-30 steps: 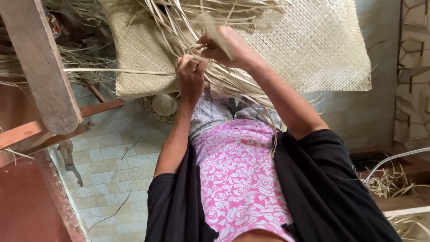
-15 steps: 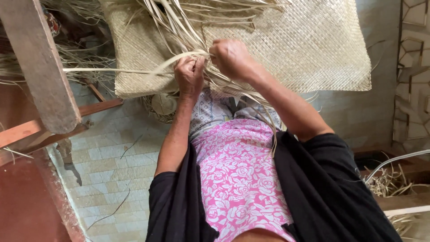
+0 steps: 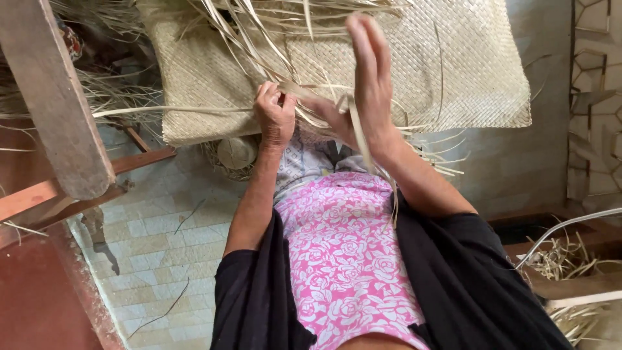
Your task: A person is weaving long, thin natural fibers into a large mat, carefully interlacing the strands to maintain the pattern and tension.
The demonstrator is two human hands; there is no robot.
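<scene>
A pale woven mat [image 3: 453,71] lies across my lap, with loose dried leaf strips [image 3: 253,39] fanning out from its unfinished near edge. My left hand [image 3: 275,116] is closed on a few of these strips at that edge. My right hand [image 3: 369,84] is raised over the mat with its fingers stretched straight. Its thumb pinches one long strip [image 3: 363,146] that hangs down toward my pink flowered dress [image 3: 343,259].
A wooden post [image 3: 58,97] and reddish rails [image 3: 65,194] stand at the left over a tiled floor [image 3: 155,246]. A round woven piece [image 3: 236,154] lies under the mat's edge. More cut strips [image 3: 570,259] are piled at the right by a wooden frame.
My right hand has gone from a closed grip beside the left hand to raised with straight fingers, drawing a strip up. My left hand has stayed at the mat's edge.
</scene>
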